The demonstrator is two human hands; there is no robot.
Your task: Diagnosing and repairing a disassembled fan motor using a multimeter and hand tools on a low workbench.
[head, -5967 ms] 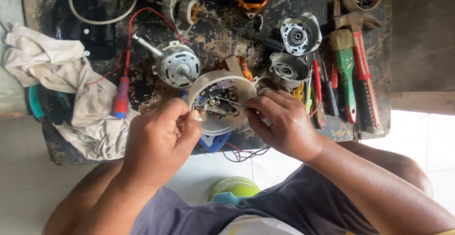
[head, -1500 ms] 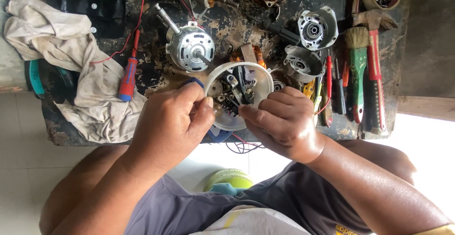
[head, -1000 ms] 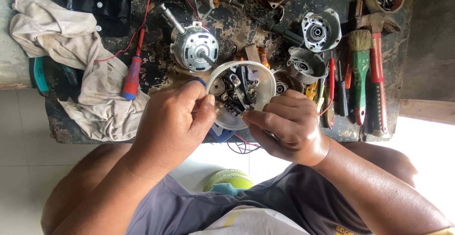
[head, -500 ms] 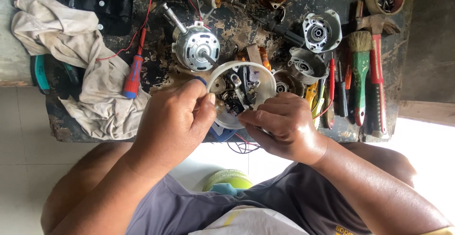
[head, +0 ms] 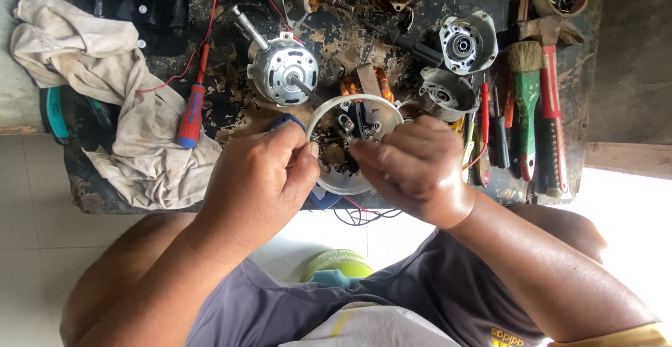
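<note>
A round white plastic housing with dark wires and small parts inside is held over the near edge of the dark, worn workbench. My left hand grips its left rim, thumb against the edge. On the right, my right hand holds the housing, its fingertips pinching among the parts inside; what they pinch is too small to tell. Red and dark wires hang below the housing.
A silver motor with a shaft lies just beyond the housing. A red-and-blue screwdriver and a crumpled cloth lie left. Metal motor caps, a brush, a hammer and screwdrivers lie right.
My hands stay on the white housing; over six seconds the right fingers have moved further into the parts inside it. The view has drifted slightly.
</note>
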